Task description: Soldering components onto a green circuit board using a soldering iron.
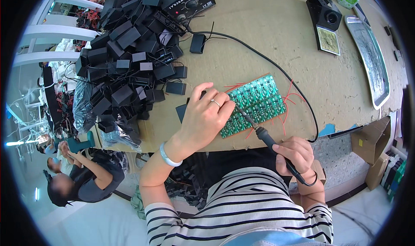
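Observation:
A green circuit board panel point(259, 97) lies tilted on the bench before me, with red wires sticking out around its edges. My right hand point(296, 156) grips a soldering iron point(268, 140), its tip resting at or just above the middle of the panel. Over the panel's left side is my left hand point(206, 112), thumb and fingers drawn together close to the iron's tip. What they pinch, if anything, is hidden. Partly under this hand sits a black plastic box point(181, 113).
A large heap of black boxes with wires point(125, 60) covers the bench's left side. Behind it stands a black soldering station point(188, 1), its cable curving round the panel. An iron stand point(326, 19) with sponge and a metal tray point(369, 62) are at right. Another person point(93, 177) sits at left.

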A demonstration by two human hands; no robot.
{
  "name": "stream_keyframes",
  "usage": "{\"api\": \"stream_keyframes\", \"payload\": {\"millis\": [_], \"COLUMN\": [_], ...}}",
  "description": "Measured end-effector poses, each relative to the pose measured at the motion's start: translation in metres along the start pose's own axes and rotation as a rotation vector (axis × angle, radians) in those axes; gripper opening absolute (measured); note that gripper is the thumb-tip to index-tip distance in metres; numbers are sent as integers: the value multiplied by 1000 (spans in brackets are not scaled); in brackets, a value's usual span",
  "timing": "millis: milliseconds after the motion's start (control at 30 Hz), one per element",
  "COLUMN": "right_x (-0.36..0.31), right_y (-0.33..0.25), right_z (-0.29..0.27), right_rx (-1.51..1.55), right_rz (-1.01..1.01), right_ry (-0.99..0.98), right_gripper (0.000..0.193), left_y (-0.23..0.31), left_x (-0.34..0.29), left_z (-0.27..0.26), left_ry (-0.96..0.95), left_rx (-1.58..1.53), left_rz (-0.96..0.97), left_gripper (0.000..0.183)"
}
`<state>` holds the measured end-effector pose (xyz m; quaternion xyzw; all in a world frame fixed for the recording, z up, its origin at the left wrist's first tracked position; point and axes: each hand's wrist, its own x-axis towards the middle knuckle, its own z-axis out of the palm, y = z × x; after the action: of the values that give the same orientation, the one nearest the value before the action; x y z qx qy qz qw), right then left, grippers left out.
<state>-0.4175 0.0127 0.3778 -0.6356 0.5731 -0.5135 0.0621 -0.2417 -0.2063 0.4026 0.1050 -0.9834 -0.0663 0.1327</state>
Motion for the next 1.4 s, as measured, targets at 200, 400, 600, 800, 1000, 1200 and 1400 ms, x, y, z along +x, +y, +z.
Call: {"api": "stream_keyframes", "payload": {"millis": [200,400,600,800,1000,1200,1400], "right_x": [-3,-2,-2,-4,-16,-20,-18], "right_y": [-1,-2,-4,-5,-10,-11,-15], "right_z": [-2,0,4,-6,-28,-30,-33], "right_rx": [-18,-38,-223,-172,-107,-155,-166], "right_rz": [22,-4,-242,-237,-53,19,28], "right_ry": [0,-27,-87,-83,56,125,104], "right_gripper": [24,25,22,19,29,29,27], "left_y": [2,6,9,13,15,15,17], "left_x": [0,1,3,4,2,4,5], "left_z": [2,2,1,-1,0,2,-2], "left_ry": [45,23,6,-23,2,27,-51], "left_rx": [-9,18,-8,17,57,89,98], "left_rz": [17,16,-25,-29,-21,15,-51], "left_gripper": [12,12,13,12,9,3,10]}}
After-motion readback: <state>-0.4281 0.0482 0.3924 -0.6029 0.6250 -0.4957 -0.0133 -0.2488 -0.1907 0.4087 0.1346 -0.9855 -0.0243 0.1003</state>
